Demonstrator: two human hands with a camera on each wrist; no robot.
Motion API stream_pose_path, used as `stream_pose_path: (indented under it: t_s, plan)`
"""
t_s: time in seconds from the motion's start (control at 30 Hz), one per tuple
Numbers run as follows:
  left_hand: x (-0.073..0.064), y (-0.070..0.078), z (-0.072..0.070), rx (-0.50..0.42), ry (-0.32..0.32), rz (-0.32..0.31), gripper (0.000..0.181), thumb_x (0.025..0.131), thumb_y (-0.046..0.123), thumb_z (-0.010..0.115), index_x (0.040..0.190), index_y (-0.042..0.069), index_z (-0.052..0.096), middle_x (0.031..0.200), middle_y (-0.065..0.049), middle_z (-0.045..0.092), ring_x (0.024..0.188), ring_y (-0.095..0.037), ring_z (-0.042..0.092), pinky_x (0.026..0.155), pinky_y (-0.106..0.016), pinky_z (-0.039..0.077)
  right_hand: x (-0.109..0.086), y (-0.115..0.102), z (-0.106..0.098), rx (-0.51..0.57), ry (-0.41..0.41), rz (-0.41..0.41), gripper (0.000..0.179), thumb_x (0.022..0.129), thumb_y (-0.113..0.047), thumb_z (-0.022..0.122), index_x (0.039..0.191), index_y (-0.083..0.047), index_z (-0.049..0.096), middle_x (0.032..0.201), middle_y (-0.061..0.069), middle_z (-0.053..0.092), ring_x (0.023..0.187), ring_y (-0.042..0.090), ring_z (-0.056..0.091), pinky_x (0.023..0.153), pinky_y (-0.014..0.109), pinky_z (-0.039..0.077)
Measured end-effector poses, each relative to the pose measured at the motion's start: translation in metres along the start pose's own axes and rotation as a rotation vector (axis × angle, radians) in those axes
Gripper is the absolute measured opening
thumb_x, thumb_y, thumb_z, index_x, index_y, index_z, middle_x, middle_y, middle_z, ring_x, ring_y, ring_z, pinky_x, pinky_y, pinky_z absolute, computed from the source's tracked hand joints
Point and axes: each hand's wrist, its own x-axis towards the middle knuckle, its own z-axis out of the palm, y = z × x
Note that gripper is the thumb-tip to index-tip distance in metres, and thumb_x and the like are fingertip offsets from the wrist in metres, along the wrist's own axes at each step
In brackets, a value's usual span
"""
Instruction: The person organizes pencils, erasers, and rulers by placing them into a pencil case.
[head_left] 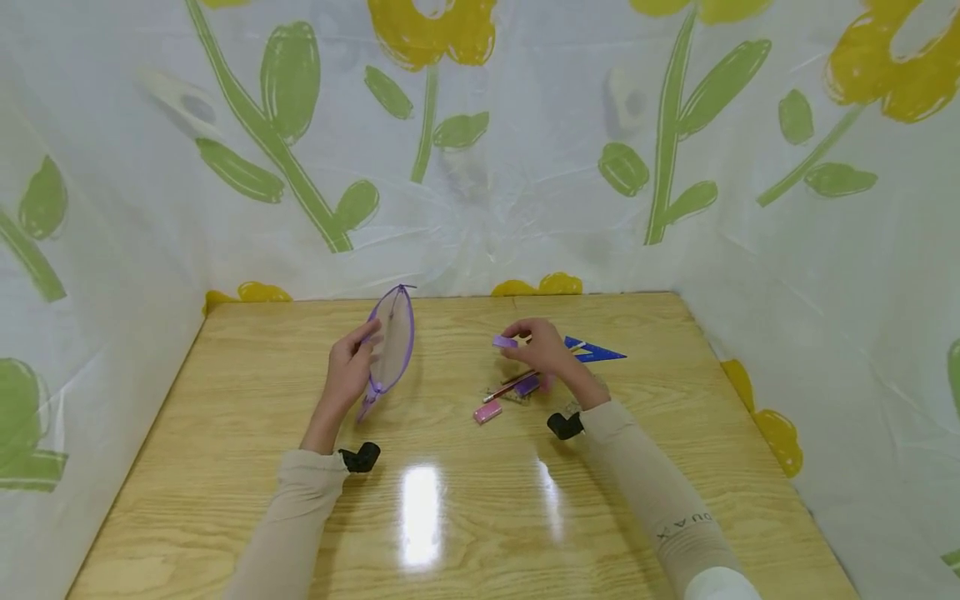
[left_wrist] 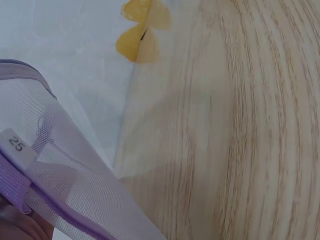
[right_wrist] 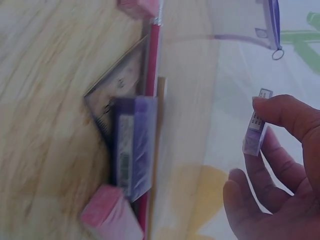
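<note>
My left hand (head_left: pixel 348 367) grips a purple-edged mesh zip pouch (head_left: pixel 406 367), held upright above the table with its mouth spread. In the left wrist view, the pouch's mesh (left_wrist: pixel 85 175) and a white tag (left_wrist: pixel 19 149) marked 25 fill the lower left. My right hand (head_left: pixel 551 354) pinches a small light-purple eraser (head_left: pixel 504 342) between thumb and fingers, raised off the table. The right wrist view shows printing on that eraser (right_wrist: pixel 254 137). Below that hand lie a darker purple eraser (right_wrist: pixel 134 150), a pink eraser (head_left: pixel 487 412) and a red pencil (head_left: pixel 504 392).
A blue set square (head_left: pixel 600 354) lies beyond my right hand. Beside the pencil is a clear triangular ruler (right_wrist: pixel 117 85), and a second pink block (right_wrist: pixel 110 212) sits near the dark purple one. Flower-patterned white sheeting (head_left: pixel 525 208) walls the wooden table (head_left: pixel 247 400) behind and at both sides.
</note>
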Motion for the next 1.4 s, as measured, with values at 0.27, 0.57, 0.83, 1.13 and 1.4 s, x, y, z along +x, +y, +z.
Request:
stream_pose_path:
  t_s: [0.27, 0.57, 0.83, 1.13, 1.4]
  plan:
    - [0.001, 0.001, 0.004, 0.004, 0.000, -0.005, 0.045, 0.108, 0.006, 0.034, 0.151, -0.005, 0.041, 0.158, -0.021, 0.041, 0.140, -0.038, 0.046, 0.114, -0.051, 0.047, 0.009, -0.019, 0.005, 0.009, -0.032, -0.050, 0.029, 0.093, -0.016, 0.075, 0.118, -0.005, 0.072, 0.121, 0.014, 0.069, 0.109, 0.035, 0.060, 0.087, 0.042, 0.057]
    - [0.003, 0.003, 0.007, 0.021, -0.009, 0.008, 0.045, 0.107, 0.004, 0.034, 0.151, -0.006, 0.041, 0.156, -0.022, 0.043, 0.138, -0.038, 0.049, 0.110, -0.050, 0.050, 0.029, -0.045, 0.015, -0.025, -0.049, -0.096, 0.028, 0.091, -0.017, 0.077, 0.115, -0.004, 0.073, 0.120, 0.014, 0.070, 0.111, 0.032, 0.060, 0.096, 0.045, 0.055]
    - [0.004, 0.004, 0.012, 0.012, -0.013, 0.018, 0.045, 0.106, 0.002, 0.034, 0.149, -0.008, 0.042, 0.154, -0.025, 0.044, 0.136, -0.041, 0.050, 0.110, -0.052, 0.050, 0.052, -0.065, 0.023, -0.032, -0.048, -0.127, 0.023, 0.090, -0.016, 0.078, 0.110, -0.005, 0.074, 0.115, 0.012, 0.070, 0.109, 0.031, 0.060, 0.094, 0.042, 0.055]
    - [0.003, 0.006, 0.017, 0.026, -0.040, 0.018, 0.046, 0.106, 0.003, 0.032, 0.150, -0.008, 0.040, 0.155, -0.026, 0.043, 0.136, -0.041, 0.050, 0.109, -0.052, 0.051, 0.072, -0.083, 0.026, -0.067, -0.058, -0.171, 0.022, 0.089, -0.015, 0.078, 0.107, -0.002, 0.075, 0.111, 0.012, 0.073, 0.103, 0.027, 0.061, 0.096, 0.037, 0.053]
    - [0.001, 0.007, 0.022, 0.014, -0.039, 0.017, 0.046, 0.105, 0.002, 0.033, 0.149, -0.008, 0.042, 0.155, -0.025, 0.043, 0.135, -0.042, 0.051, 0.108, -0.052, 0.052, 0.085, -0.096, 0.031, -0.112, -0.085, -0.185, 0.022, 0.089, -0.015, 0.077, 0.108, -0.003, 0.075, 0.111, 0.012, 0.073, 0.107, 0.027, 0.063, 0.101, 0.035, 0.052]
